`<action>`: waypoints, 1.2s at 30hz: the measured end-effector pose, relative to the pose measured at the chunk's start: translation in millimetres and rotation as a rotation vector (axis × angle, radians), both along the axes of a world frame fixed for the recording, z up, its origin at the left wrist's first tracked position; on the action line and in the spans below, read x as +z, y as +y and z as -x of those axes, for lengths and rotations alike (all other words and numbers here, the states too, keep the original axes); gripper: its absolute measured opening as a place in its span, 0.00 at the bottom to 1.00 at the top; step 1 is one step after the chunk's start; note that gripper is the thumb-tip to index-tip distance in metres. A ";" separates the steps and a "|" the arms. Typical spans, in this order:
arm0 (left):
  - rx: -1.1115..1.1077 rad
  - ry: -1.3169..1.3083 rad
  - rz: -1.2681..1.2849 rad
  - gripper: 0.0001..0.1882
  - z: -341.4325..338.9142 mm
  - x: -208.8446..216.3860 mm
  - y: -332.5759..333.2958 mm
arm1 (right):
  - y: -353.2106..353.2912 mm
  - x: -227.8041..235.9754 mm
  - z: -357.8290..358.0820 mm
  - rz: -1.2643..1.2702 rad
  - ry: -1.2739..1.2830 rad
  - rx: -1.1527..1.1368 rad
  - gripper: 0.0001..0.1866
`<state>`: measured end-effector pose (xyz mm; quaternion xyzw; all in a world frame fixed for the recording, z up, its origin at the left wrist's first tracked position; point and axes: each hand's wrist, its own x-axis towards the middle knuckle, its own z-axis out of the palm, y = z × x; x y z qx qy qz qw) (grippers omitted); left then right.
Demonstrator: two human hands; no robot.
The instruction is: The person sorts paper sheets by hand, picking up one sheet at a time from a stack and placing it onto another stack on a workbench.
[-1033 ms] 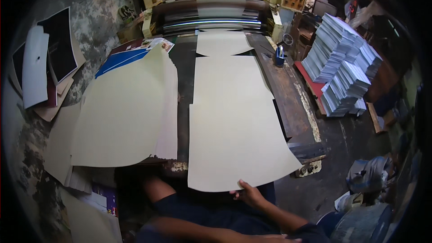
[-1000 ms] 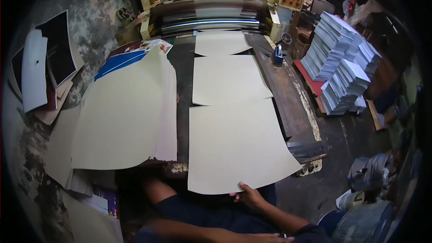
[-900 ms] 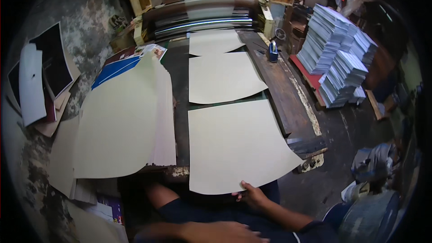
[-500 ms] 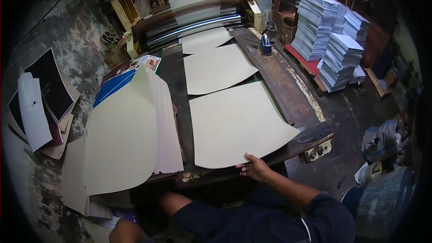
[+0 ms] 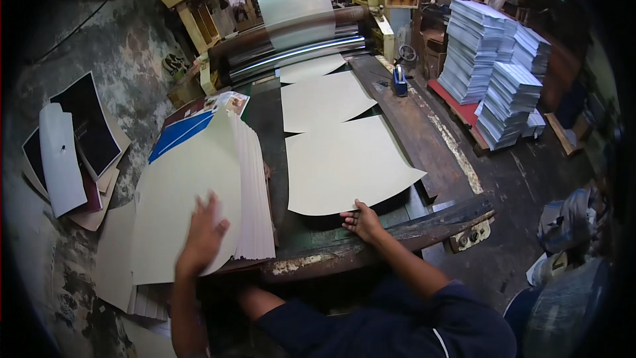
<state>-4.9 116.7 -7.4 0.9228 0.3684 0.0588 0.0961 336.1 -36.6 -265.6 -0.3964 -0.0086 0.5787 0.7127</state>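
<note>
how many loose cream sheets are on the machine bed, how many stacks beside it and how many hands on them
loose cream sheets on the bed: 3
stack of sheets left of the bed: 1
hands, left hand on the stack, right hand on the nearest sheet: 2
total: 6

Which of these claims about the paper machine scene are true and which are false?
1. The right hand grips the near edge of the large cream paper sheet lying on the machine bed. True.
2. The left hand is lifting a blue tape dispenser. False: it lies flat on the tall cream paper stack at the left; the small blue dispenser sits far off, on the brown wooden ledge.
3. Three cream sheets lie in a row leading back to the metal rollers. True.
4. The white printed bundles at the right are stacked on top of the rollers. False: they stand on a red pallet beside the machine.
</note>
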 end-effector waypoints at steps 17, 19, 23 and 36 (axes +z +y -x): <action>-0.246 -0.566 0.259 0.35 28.6 5.6 -50.5 | 29.7 -7.6 -7.9 0.073 -0.065 -0.312 0.37; -0.245 -0.578 0.281 0.33 30.6 5.6 -48.0 | 18.7 -3.1 -5.8 0.019 -0.044 -0.239 0.40; -0.016 -0.676 0.404 0.27 26.4 13.1 -58.0 | -0.9 11.1 -0.2 -0.031 -0.035 -0.163 0.35; -0.175 -0.878 -0.270 0.22 -7.1 16.2 -113.9 | -48.9 147.2 28.5 -0.414 -0.207 0.243 0.32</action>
